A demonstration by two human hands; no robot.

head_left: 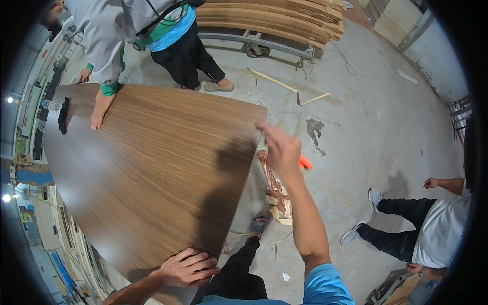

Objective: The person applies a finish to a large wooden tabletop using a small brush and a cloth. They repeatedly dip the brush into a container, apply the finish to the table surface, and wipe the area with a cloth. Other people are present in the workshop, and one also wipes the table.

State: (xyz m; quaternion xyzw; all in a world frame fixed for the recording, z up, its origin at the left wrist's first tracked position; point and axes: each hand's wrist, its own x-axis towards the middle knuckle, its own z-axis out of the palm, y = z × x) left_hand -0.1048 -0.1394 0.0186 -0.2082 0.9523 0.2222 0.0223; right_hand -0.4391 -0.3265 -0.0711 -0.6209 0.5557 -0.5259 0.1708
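Observation:
A large brown wood-grain panel (168, 147) stretches out in front of me. My left hand (188, 268) lies on its near end, palm down, fingers slightly spread. At the panel's right edge, near the far right corner, is my right hand (280, 148), its fingers curled and the fingertips at the edge. An orange piece (305, 162) shows just beyond that hand; whether it is gripped or lies behind cannot be made out. Across the panel, a co-worker's hand (103, 109) presses on the far left part. A black object (64, 116) rests on the panel near it.
A clear bottle (51, 105) stands by the panel's far left edge. Long boards (269, 18) are stacked on a metal frame at the back. Thin wood strips (274, 81) and brown scraps (272, 180) lie on the floor. Another person (432, 229) is at the right.

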